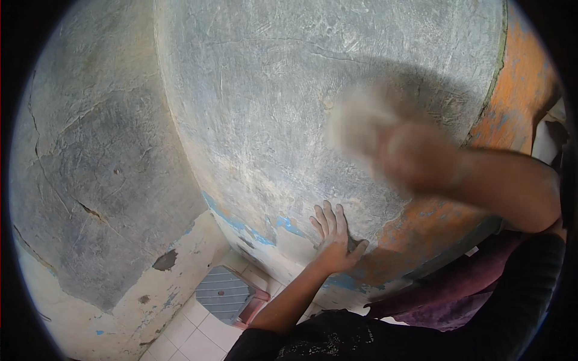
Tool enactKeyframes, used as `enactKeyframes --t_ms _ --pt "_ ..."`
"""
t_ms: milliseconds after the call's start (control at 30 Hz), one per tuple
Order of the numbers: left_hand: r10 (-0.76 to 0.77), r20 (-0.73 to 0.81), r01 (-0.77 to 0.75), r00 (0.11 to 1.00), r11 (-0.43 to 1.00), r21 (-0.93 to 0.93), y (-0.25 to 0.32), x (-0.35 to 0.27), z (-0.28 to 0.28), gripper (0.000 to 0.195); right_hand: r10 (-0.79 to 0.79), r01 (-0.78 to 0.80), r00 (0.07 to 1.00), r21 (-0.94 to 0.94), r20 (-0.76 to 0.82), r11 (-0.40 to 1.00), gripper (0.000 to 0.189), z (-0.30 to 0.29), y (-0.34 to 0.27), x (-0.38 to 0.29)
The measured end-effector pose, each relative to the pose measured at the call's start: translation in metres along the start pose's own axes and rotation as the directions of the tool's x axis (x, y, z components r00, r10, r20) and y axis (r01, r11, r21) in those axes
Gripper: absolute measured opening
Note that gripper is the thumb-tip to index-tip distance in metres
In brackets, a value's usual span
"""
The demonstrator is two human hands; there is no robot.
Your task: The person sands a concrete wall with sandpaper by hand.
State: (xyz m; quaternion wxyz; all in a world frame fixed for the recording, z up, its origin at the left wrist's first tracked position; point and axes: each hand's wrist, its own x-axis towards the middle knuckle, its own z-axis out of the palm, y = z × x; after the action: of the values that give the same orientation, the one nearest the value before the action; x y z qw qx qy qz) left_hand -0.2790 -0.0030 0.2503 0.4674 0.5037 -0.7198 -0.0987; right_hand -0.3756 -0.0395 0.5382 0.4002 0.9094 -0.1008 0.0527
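Observation:
In front of me rises a grey plastered wall, with hairline cracks and pale scuffs. My left hand lies spread on its lower part, palm down and holding nothing. Higher and to the right, my right hand is strongly blurred by motion over the plaster. A pale, flat-looking pad or sheet appears under its fingers; the blur hides what it is exactly. Worn orange paint and flakes of blue paint border the bare plaster near my left hand.
A second cracked plaster wall meets this one at a corner on the left. Down in that corner, a grey-topped stool with pink sides stands on white floor tiles. Purple-red cloth hangs at lower right.

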Motion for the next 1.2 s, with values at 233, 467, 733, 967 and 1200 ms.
enactKeyframes --t_ms 233,467,733,967,1200 --pt "0.013 0.04 -0.013 0.999 1.0 -0.009 -0.004 0.0 0.005 0.115 0.045 -0.114 0.971 -0.295 -0.233 0.949 0.029 -0.022 0.032 0.006" --pt "0.028 0.06 -0.027 0.998 1.0 -0.014 -0.007 -0.001 0.006 0.114 -0.033 0.025 0.977 -0.04 -0.211 0.999 0.033 -0.006 0.027 0.002" --pt "0.0 0.054 0.002 0.999 0.999 -0.034 -0.007 -0.003 -0.006 0.111 -0.236 0.241 0.968 -0.054 0.081 0.969 0.038 0.015 0.004 -0.009" --pt "-0.013 0.056 0.015 0.998 0.999 -0.029 0.002 -0.008 -0.016 0.111 -0.154 0.149 0.988 -0.147 -0.028 0.978 0.032 0.017 0.008 -0.005" --pt "-0.013 0.14 0.007 0.99 0.999 0.04 0.007 -0.011 -0.015 0.109 -0.012 -0.005 0.984 -0.097 -0.175 0.995 0.031 -0.024 0.033 0.005"
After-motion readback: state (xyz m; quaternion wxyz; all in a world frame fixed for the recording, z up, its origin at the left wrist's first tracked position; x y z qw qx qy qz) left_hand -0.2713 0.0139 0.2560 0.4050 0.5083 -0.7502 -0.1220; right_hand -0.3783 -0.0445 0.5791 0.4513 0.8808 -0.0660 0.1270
